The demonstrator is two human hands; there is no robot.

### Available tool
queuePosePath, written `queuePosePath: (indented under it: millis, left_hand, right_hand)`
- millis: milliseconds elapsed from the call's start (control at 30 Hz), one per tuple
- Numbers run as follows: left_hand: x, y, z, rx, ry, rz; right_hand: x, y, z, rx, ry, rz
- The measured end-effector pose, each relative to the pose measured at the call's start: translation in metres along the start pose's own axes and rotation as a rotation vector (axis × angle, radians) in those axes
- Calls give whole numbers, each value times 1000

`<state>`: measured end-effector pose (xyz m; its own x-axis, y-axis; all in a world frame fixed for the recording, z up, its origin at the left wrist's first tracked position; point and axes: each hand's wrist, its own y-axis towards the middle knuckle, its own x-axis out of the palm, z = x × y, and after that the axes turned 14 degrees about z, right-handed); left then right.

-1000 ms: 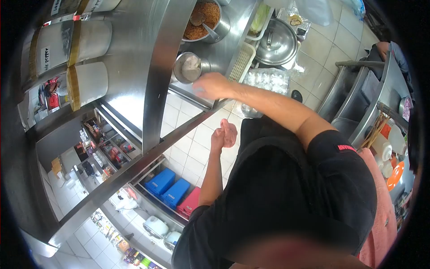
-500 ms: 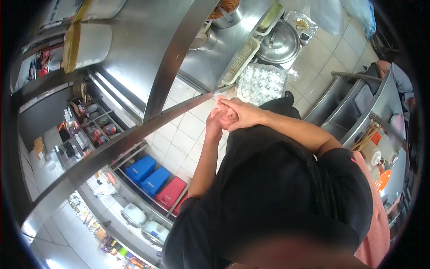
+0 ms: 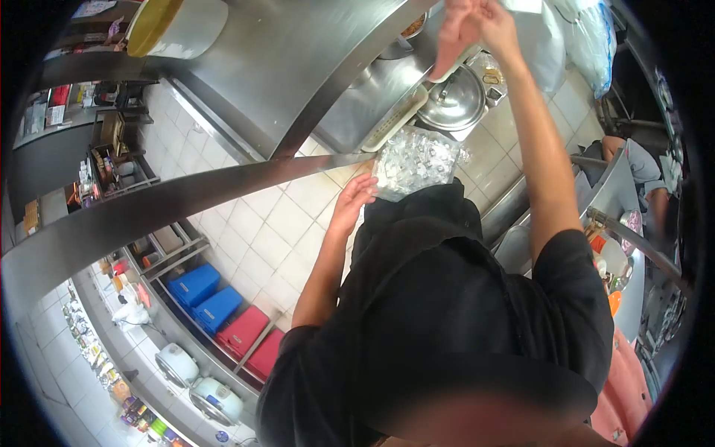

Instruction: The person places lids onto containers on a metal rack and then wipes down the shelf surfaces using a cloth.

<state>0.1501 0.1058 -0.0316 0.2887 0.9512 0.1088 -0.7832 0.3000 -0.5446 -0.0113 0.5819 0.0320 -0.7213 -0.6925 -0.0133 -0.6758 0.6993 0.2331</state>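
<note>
- A piece of pink raw meat (image 3: 456,36) is held up at the top of the view, above the edge of the steel counter (image 3: 348,115).
- Its long axis is set nearly upright in the view, with a lean: the upper end is turned towards the top edge, and the narrower lower end is pointed down and slightly to the left.
- The lower end is seen in front of the white-rimmed container (image 3: 459,65), which is partly covered by it; whether the two are touching cannot be told.
- The upper part of the meat is gripped in the right hand (image 3: 493,24), with the fingers closed narrowly on its side and the forearm stretched far forward; the exact placing of the thumb cannot be made out.
- Nothing is seen to be held in the left hand (image 3: 353,203); its fingers are loosely curled and slightly parted, and its fingertips are placed just beside the clear plastic pack (image 3: 418,162). Contact with the pack cannot be confirmed.
- Beyond the pack, the round metal lid (image 3: 450,103) is seen, with the perforated basket (image 3: 397,119) placed beside it along the counter.
</note>
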Motion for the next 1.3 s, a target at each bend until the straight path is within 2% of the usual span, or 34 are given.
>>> queuePosePath:
  millis: [33, 133, 167, 233, 267, 300, 400, 467, 533, 567, 600, 667, 767, 867, 967, 1033, 1100, 1200, 1267, 1300]
  left_hand:
    - [-9, -1, -12, -34, 65, 24]
    - [-32, -9, -49, -119, 190, 88]
    - [-39, -14, -58, -148, 216, 106]
    - [-54, -23, -77, -206, 241, 160]
    - [-62, -28, -84, -217, 237, 188]
    - [-69, -34, -89, -222, 233, 210]
    - [-88, -50, -110, -273, 197, 279]
    - [-96, -53, -122, -305, 187, 307]
    - [-101, -55, -131, -330, 213, 301]
    - [-103, -52, -133, -326, 219, 292]
    - [-103, -49, -135, -319, 224, 283]
    - [-99, -42, -135, -314, 276, 256]
    - [-102, -25, -126, -273, 396, 237]
    - [-111, -21, -123, -210, 295, 337]
    - [-123, -32, -143, -249, 226, 375]
    - [-127, -34, -155, -330, 311, 352]
    - [-119, -41, -157, -418, 441, 325]
    - [-112, -44, -161, -410, 440, 296]
    - [-113, -42, -157, -371, 472, 272]
    - [-113, -35, -155, -356, 491, 268]
  right_hand:
    - [7, 25, 1, -67, 70, -22]
    - [16, 58, 14, -261, -724, -257]
    - [21, 40, 4, -233, -797, -307]
    - [30, 46, 59, -497, -1088, -508]
    - [36, 38, 56, -635, -1232, -604]
    - [38, 29, 52, -494, -1281, -627]
    - [55, -43, 0, -302, -1025, -833]
    - [77, -74, 37, -640, -958, -935]
    - [100, -129, -6, -510, -848, -990]
    - [127, -153, 19, -589, -764, -1096]
    - [142, -187, 18, -402, -528, -1049]
    - [175, -238, 15, -372, -189, -1111]
    - [198, -231, 15, 462, -300, -1363]
    - [162, -174, -16, 38, -408, -1031]
    - [144, -159, -21, -47, -131, -1034]
    - [154, -181, -22, -70, -271, -1297]
    - [173, -222, -17, 380, -321, -1465]
    - [185, -232, -25, 396, -198, -1321]
    - [197, -223, -23, 100, -480, -1524]
    - [214, -228, 13, 23, -510, -1527]
